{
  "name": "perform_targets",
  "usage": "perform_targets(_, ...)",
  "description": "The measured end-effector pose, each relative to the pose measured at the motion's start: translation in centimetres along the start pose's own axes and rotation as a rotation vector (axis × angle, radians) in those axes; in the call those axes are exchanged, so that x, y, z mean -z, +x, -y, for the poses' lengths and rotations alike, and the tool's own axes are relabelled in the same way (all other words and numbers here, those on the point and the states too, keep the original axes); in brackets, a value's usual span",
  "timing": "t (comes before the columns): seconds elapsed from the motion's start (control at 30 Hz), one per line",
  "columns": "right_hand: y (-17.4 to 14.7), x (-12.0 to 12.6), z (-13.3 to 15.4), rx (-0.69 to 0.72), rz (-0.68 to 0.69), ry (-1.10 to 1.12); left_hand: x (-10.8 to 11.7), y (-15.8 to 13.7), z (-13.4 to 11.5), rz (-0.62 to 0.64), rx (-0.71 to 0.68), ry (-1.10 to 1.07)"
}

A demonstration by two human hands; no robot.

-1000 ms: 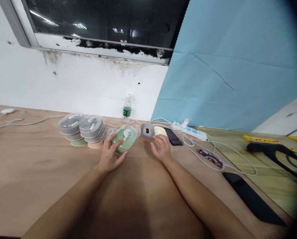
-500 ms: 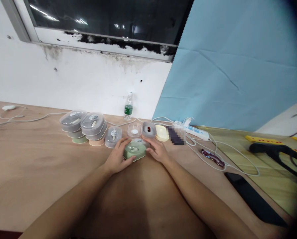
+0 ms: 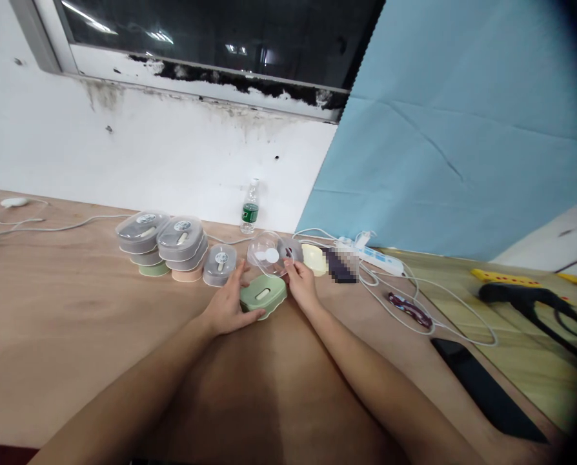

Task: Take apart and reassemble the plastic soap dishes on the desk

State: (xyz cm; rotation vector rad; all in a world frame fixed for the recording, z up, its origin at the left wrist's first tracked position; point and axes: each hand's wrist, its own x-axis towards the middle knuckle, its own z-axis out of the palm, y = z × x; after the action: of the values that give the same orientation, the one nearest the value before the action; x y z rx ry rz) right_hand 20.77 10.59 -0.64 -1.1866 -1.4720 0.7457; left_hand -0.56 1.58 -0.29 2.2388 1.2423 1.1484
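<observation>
A light green plastic box (image 3: 262,294) with an oval slot in its top sits on the table. My left hand (image 3: 226,305) holds it at the left, thumb along the near side and fingers at the far left corner. Pinched at its right edge, a clear plastic lid (image 3: 272,261) is tilted up behind the box in my right hand (image 3: 302,281). Behind that lid are another clear lid (image 3: 254,252) and a grey piece with a dark red spot (image 3: 297,253), both partly covered. A pale yellow tray (image 3: 314,259) lies to their right.
Stacked lidded boxes (image 3: 179,240) and a single grey box (image 3: 219,265) stand left. A water bottle (image 3: 250,210) is against the wall. Right are a power strip (image 3: 378,259) with cables, a dark red patterned object (image 3: 409,309) and a black phone (image 3: 486,387).
The clear lid has come off the green box, lifted up and back by my right hand. My left hand stays at the box.
</observation>
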Motion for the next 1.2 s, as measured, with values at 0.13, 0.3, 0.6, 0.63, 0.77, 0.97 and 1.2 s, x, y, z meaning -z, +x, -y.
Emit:
perform_targets(0.13,0.9,-1.2,0.7,-0.105,-0.019,0.119,0.5,0.1,0.0,0.116,-0.101,0.068)
perform_targets(0.3,1.8,-2.0,1.2,-0.158,0.034,0.098,1.0,0.1,-0.1,0.171,-0.229,0.179)
perform_targets(0.6,2.5,-3.6,0.4,-0.079,0.204,0.058,1.0,0.2,-0.2,0.185,-0.308,0.222)
perform_targets(0.63,2.5,-3.7,0.3,-0.048,0.230,0.043,1.0,0.2,-0.2,0.178,-0.309,0.223)
perform_targets(0.77,2.6,-3.7,-0.1,0.054,0.263,-0.052,1.0,0.1,-0.2,0.161,-0.308,0.239)
perform_targets(0.97,3.0,-3.1,-1.2,0.136,0.261,-0.148,1.0,0.2,-0.2,0.154,-0.305,0.250)
perform_targets(1.2,3.0,-2.7,-1.6,0.198,0.243,-0.189,1.1,0.2,-0.4,0.142,-0.317,0.255)
